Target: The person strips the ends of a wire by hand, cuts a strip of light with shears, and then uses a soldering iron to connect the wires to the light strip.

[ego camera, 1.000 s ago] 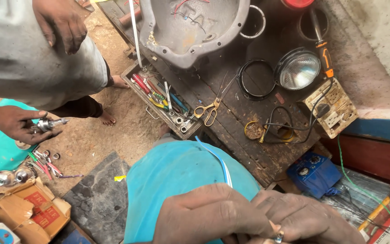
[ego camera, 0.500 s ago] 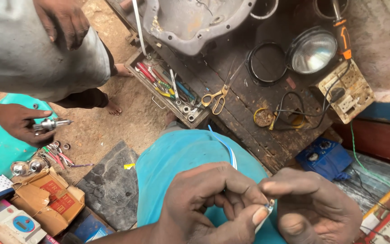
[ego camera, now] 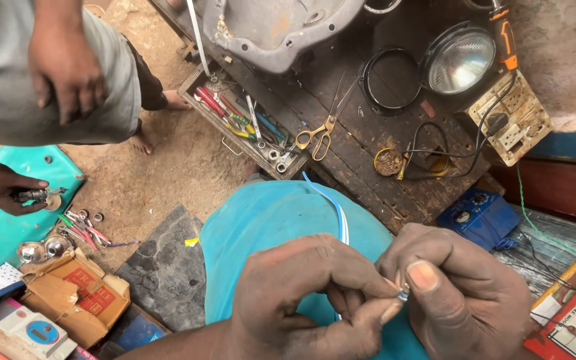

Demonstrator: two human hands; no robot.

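1. Bare dirt floor (ego camera: pixel 168 180) and a dark plank counter (ego camera: pixel 368 153) make up this workshop; everything sits low, within reach of a seated person.
2. Nearest, the left hand (ego camera: pixel 301 293) and right hand (ego camera: pixel 461 293) meet over a teal-clad knee (ego camera: pixel 268 220), fingertips pinched narrow on a tiny metal part (ego camera: pixel 403 293), held close for fine work.
3. A blue-white wire (ego camera: pixel 338 213) runs up from that pinch across the knee.
4. At left, torn cartons (ego camera: pixel 75 293) and small screwdrivers (ego camera: pixel 78 230) lie loose on the ground.
5. A co-worker's hand (ego camera: pixel 1 190) grips a small metal piece (ego camera: pixel 35 195) above a teal sheet (ego camera: pixel 8 227).
6. Farther off, a tool tray (ego camera: pixel 248 123), yellow scissors (ego camera: pixel 321 130), a headlamp (ego camera: pixel 458 60) and a socket board (ego camera: pixel 511 117) crowd the counter.
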